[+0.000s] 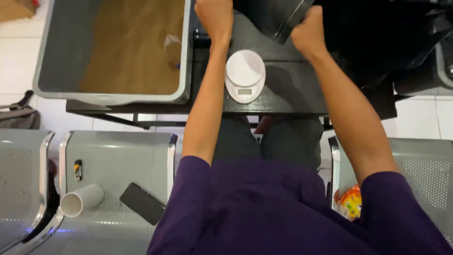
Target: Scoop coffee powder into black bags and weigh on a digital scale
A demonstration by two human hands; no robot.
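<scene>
Both hands reach forward over a dark tabletop (292,94) to a dark grey pouch (276,16) held up at the far edge. The left hand (215,16) is clenched at the pouch's left side, though its fingers run past the top of the view, so the exact grip cannot be told. The right hand (307,32) is closed on the pouch's lower right corner. Black plastic bags (377,38) lie just right of it.

Below the pouch, between the forearms, a white round kitchen scale (245,74) sits on the tabletop with its small grey display toward the person; its platform is bare.

To the left, a large grey tub (113,98) holds brown grain with a clear plastic scoop (173,45) lying in it.

On the perforated metal seat (118,156) at the person's left lie a white tube (81,200), a black phone (142,203) face down, and a small yellow-and-black sticker (78,169). An orange-and-yellow packet (350,202) rests on the seat to the right, beside the purple sleeve.
</scene>
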